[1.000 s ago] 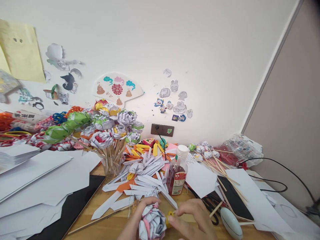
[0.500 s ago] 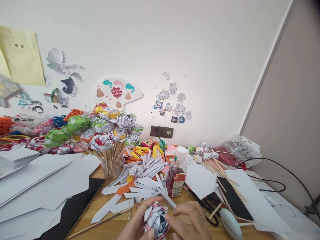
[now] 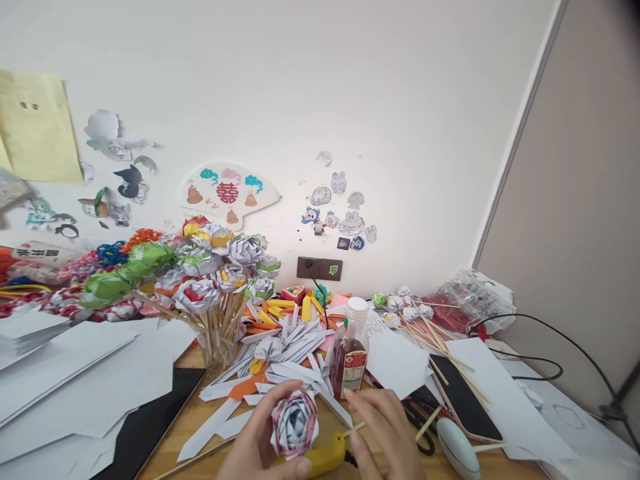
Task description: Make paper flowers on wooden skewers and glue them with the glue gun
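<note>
My left hand (image 3: 260, 440) holds a round folded-paper flower (image 3: 295, 423), white and grey with pink-edged petals, its hollow centre tilted up toward me. Its fingers curve round the far side and the thumb presses the near edge. Just right of the flower, my right hand (image 3: 387, 433) is open, with thumb and fingers apart. Between the hands lies a yellow tool (image 3: 327, 459) that looks like a glue gun, partly covered by the left thumb. A black cord sleeve and a pale stick show at its right end, near my right fingertips.
Loose folded paper strips (image 3: 295, 347) spread behind the hands, beside a red-labelled bottle (image 3: 350, 353). Paper flowers on sticks stand in a clear holder (image 3: 217, 343). White sheets (image 3: 90, 380) lie left. Scissors (image 3: 425, 440), a phone (image 3: 465, 397) and a white oval object (image 3: 457, 447) lie right.
The flower has moved left and turned so that its hollow centre shows. My right hand has come away from it, and the yellow tool is visible between the hands.
</note>
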### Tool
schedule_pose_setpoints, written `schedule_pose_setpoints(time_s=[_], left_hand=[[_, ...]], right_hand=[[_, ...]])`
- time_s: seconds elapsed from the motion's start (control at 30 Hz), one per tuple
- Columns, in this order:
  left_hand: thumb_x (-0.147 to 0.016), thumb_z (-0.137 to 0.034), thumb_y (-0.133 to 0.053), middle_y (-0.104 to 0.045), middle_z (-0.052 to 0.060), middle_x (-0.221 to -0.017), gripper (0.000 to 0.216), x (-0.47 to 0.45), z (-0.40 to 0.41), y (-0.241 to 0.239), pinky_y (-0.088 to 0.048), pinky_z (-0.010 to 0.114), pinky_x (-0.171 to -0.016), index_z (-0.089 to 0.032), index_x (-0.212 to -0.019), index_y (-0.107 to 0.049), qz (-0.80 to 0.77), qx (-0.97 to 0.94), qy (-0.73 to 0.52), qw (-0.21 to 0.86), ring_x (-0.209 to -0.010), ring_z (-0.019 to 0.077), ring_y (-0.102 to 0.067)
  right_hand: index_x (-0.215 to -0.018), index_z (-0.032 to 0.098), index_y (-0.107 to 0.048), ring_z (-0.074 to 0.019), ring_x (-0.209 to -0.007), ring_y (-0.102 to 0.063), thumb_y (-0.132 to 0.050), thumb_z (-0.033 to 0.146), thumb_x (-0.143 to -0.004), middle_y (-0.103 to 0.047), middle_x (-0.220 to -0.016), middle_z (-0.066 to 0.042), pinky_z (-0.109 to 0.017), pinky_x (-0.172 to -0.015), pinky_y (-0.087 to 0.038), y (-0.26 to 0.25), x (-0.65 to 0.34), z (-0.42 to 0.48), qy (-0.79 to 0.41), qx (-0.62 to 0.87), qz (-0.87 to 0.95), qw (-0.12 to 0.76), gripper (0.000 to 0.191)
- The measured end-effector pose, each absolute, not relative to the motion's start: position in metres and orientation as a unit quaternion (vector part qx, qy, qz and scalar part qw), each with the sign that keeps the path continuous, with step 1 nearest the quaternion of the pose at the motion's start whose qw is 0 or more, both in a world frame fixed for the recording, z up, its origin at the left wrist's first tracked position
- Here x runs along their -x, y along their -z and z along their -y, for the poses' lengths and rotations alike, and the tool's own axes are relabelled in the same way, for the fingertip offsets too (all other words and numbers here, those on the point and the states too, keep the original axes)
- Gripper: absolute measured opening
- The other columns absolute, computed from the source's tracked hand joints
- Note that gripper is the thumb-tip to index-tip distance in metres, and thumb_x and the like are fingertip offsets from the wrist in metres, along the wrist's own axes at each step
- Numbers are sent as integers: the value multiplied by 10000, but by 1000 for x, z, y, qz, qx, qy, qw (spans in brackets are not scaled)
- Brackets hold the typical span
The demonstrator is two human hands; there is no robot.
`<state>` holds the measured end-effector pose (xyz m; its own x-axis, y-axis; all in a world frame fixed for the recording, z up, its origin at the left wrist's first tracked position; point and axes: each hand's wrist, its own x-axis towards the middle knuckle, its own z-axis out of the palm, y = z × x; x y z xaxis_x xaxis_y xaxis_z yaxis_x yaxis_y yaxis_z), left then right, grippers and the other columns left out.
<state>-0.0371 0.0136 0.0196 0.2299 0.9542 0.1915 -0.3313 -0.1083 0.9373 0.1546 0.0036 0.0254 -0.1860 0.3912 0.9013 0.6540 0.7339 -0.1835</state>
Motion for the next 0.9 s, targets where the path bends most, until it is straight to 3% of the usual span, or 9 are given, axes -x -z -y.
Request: schedule_pose_setpoints(time_s=[0.1, 0.23, 0.33, 0.47, 0.57, 0.7, 0.9], left_hand=[[-537, -395, -802, -658, 57, -983, 609, 49, -25, -28, -486, 330, -757, -232, -1066, -546, -370, -547, -547, 515, -887, 264, -608], [-546, -448, -764, -647, 86, -1008, 528, 64, -39, -38, -414, 385, -883, -177, -967, -595, -461, -553, -568, 399, -986, 301, -555], [-640, -557, -654, -666, 96, -976, 504, 65, -43, -39, -426, 385, -865, -164, -952, -609, -448, -503, -572, 468, -997, 295, -560], [-692, -592, -589, -691, 77, -911, 478, 58, -41, -37, -482, 343, -764, -163, -898, -635, -406, -479, -568, 532, -904, 258, -608], [-700, -553, -613, -700, 65, -882, 427, 58, -40, -37, -492, 316, -737, -158, -857, -647, -403, -467, -587, 524, -874, 238, -618], [-740, -541, -581, -698, 80, -950, 416, 67, -44, -42, -505, 311, -735, -161, -901, -634, -403, -450, -613, 509, -867, 231, -629], [-741, -477, -620, -604, 108, -1217, 507, 83, -50, -57, -467, 329, -865, -174, -1138, -529, -437, -451, -625, 464, -1097, 268, -560]], right_hand=[[-1099, 198, -524, -189, -808, -563, -432, 161, -851, -594, -890, -63, -294, -682, -458, -26, -157, -4, 90, 367, 772, 511, 267], [-789, 197, -576, -152, -663, -554, -440, 181, -844, -590, -695, -16, -244, -574, -413, -10, -151, -9, 42, 359, 842, 401, 148], [-691, 238, -599, -121, -567, -554, -561, 311, -812, -617, -619, 39, -216, -483, -361, 18, -142, -16, 25, 298, 919, 256, 146], [-674, 236, -616, -112, -551, -574, -632, 338, -765, -653, -648, 46, -220, -383, -274, 38, -137, -16, 32, 389, 911, 134, 138], [-650, 239, -622, -125, -588, -601, -673, 267, -716, -658, -682, 48, -233, -381, -249, 30, -138, -9, 58, 356, 928, 97, 88], [-663, 206, -611, -154, -523, -613, -697, 203, -643, -664, -658, 20, -252, -360, -249, 23, -140, -6, 94, 421, 899, 72, 89], [-650, 222, -595, -139, -525, -618, -680, 167, -672, -665, -637, 42, -243, -393, -319, 55, -150, -23, 124, 396, 900, 135, 103]])
